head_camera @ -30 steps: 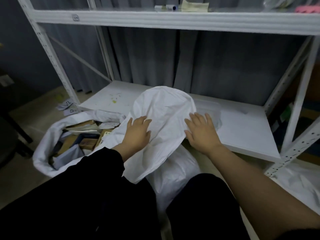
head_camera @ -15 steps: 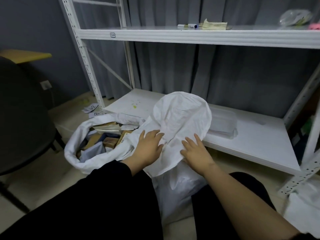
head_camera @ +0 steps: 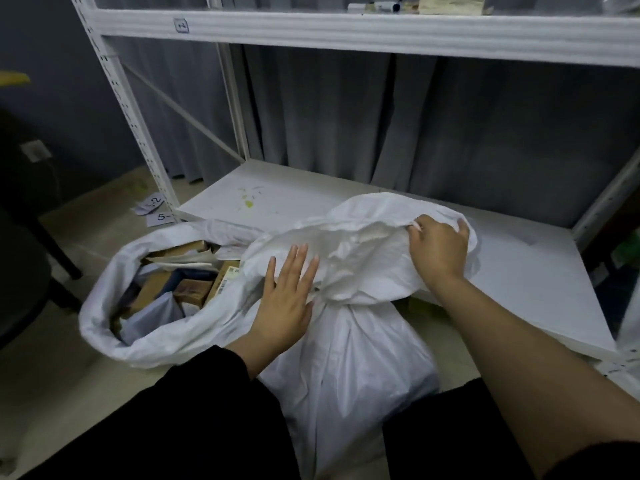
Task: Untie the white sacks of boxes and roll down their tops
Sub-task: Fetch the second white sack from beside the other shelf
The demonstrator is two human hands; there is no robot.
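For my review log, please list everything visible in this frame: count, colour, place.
Tied sack: one, white, on floor, front centre, neck cinched.
Open sack: one, white, left, top rolled down.
Boxes: several, brown, inside it.
Shelving rack: one, white, behind.
Curtain: grey, behind rack.
Paper labels: two or three, white, on floor, left.
Left hand: flat on the tied sack.
Right hand: grips its loose top.

Both sacks (head_camera: 349,358) are plain white, as are the rack (head_camera: 346,32) and its shelf (head_camera: 519,271), which bears a yellow-green stain (head_camera: 248,202). The boxes (head_camera: 194,289) are brown, the curtain (head_camera: 415,133) grey, the sleeve (head_camera: 194,410) black, and the floor (head_camera: 86,237) beige.
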